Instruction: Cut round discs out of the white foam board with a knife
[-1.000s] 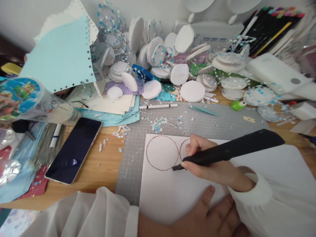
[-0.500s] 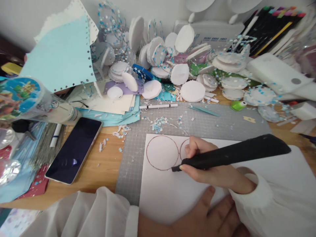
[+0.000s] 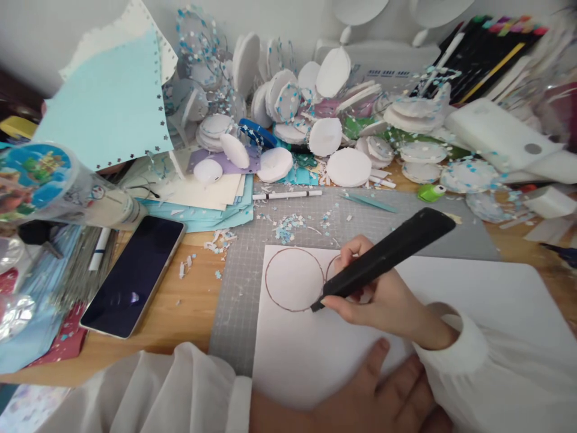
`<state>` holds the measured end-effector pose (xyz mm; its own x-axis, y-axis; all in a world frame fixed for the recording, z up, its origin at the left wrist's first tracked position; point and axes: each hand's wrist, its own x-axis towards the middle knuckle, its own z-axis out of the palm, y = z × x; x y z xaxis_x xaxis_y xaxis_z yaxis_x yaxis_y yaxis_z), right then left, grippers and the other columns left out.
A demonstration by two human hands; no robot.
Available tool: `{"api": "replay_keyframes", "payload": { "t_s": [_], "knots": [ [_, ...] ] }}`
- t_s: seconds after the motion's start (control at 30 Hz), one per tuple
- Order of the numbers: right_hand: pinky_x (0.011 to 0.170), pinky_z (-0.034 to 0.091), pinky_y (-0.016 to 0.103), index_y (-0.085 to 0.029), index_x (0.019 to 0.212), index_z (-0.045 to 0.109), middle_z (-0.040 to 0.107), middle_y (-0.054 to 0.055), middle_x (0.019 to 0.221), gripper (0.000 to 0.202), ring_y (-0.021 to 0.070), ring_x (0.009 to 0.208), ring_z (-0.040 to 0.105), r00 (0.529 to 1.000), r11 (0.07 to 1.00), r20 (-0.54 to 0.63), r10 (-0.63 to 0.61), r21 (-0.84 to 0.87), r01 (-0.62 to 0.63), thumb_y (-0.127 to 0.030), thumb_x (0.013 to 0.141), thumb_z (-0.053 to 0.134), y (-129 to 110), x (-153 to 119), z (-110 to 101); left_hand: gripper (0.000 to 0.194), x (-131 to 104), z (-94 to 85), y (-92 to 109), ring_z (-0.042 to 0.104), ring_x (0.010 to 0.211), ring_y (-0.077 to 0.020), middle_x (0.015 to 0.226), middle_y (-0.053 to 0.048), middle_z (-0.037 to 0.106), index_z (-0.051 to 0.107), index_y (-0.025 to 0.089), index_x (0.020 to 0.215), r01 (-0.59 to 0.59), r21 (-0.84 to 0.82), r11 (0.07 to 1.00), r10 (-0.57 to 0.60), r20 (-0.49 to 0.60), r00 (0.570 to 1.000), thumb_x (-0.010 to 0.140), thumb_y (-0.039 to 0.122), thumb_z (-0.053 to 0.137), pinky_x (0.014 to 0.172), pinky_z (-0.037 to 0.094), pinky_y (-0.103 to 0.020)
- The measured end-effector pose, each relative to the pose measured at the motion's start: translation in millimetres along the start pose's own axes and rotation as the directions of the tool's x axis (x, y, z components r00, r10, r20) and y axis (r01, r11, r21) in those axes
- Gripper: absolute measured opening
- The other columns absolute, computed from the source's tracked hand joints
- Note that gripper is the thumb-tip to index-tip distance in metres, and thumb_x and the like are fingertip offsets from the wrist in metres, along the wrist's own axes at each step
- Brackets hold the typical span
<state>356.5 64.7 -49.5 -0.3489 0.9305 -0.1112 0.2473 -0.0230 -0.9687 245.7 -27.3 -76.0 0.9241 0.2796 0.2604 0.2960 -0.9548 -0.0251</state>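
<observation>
My right hand (image 3: 376, 304) grips a black handheld tool (image 3: 387, 255), thumb below and fingers curled around it. The tool slants up to the right, its narrow tip at the lower right edge of a drawn circle (image 3: 295, 279) on a white sheet (image 3: 288, 349). Part of a second circle shows beside the first, mostly covered by my right hand. My left hand (image 3: 378, 397) lies on the sheet near the bottom, fingers spread, partly under the right sleeve. A grey cutting mat (image 3: 234, 313) lies beneath the sheet.
A phone (image 3: 135, 276) and a clear cup (image 3: 76, 186) stand at the left. Paper scraps (image 3: 288, 228), a white pen (image 3: 287, 195) and teal tweezers (image 3: 369, 202) lie beyond the sheet. White discs (image 3: 348, 167) are piled at the back, with markers (image 3: 482, 60) at the right.
The black tool's back end has swung up and to the left, so it stands steeper. Its tip stays near the circle's lower right edge. My left hand has barely moved.
</observation>
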Motion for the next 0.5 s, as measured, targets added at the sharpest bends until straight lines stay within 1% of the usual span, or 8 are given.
{"api": "replay_keyframes", "payload": {
  "t_s": [0.13, 0.27, 0.33, 0.43, 0.5],
  "knots": [
    [0.044, 0.037, 0.020, -0.026, 0.088, 0.042, 0.047, -0.007, 0.067, 0.034, 0.0084, 0.052, 0.044, 0.993, 0.991, -0.063, -0.096, -0.096, 0.089, -0.020, 0.073, 0.071, -0.5, -2.9, 0.5, 0.047, -0.1, -0.2, -3.8, 0.053, 0.126, -0.0234, 0.136, -0.004, 0.057, 0.058, 0.032, 0.130, -0.021, 0.010, 1.000, 0.021, -0.062, 0.998, 0.099, 0.022, 0.025, 0.099, 0.041, -0.048],
    [0.051, 0.042, 0.025, -0.024, 0.081, 0.050, 0.053, -0.003, 0.068, 0.022, 0.0119, 0.058, 0.050, 0.977, 0.959, -0.030, -0.211, -0.202, 0.201, -0.023, 0.073, 0.071, -0.6, -3.3, -2.8, 0.044, -0.4, 0.9, -5.4, 0.051, 0.127, -0.0252, 0.139, -0.005, 0.055, 0.056, 0.029, 0.132, -0.032, 0.028, 0.999, 0.033, -0.058, 0.998, 0.099, 0.024, 0.028, 0.096, 0.042, -0.047],
    [0.051, 0.043, 0.026, -0.024, 0.078, 0.052, 0.055, -0.002, 0.066, 0.020, 0.0128, 0.058, 0.052, 0.973, 0.956, -0.020, -0.229, -0.193, 0.221, -0.023, 0.073, 0.071, 0.8, -2.1, -3.7, 0.044, -0.4, 0.7, -6.0, 0.051, 0.127, -0.0257, 0.139, -0.006, 0.055, 0.055, 0.028, 0.133, -0.035, 0.029, 0.999, 0.037, -0.060, 0.998, 0.099, 0.025, 0.027, 0.096, 0.042, -0.047],
    [0.047, 0.040, 0.026, -0.024, 0.075, 0.053, 0.054, -0.002, 0.063, 0.019, 0.0122, 0.054, 0.051, 0.971, 0.960, -0.039, -0.234, -0.166, 0.225, -0.024, 0.073, 0.072, 3.2, -0.8, -3.5, 0.045, 0.1, -0.5, -6.1, 0.052, 0.126, -0.0247, 0.138, -0.005, 0.056, 0.056, 0.029, 0.132, -0.015, 0.016, 1.000, 0.016, -0.073, 0.997, 0.099, 0.023, 0.026, 0.098, 0.041, -0.047],
    [0.045, 0.040, 0.025, -0.024, 0.076, 0.053, 0.053, -0.003, 0.063, 0.018, 0.0113, 0.052, 0.050, 0.968, 0.958, -0.050, -0.248, -0.162, 0.237, -0.023, 0.073, 0.071, 3.8, -0.6, -2.7, 0.045, 0.5, -1.1, -4.6, 0.052, 0.127, -0.0243, 0.138, -0.005, 0.056, 0.057, 0.030, 0.131, -0.007, -0.017, 1.000, 0.006, -0.056, 0.998, 0.099, 0.023, 0.026, 0.100, 0.040, -0.048]
  ]
}}
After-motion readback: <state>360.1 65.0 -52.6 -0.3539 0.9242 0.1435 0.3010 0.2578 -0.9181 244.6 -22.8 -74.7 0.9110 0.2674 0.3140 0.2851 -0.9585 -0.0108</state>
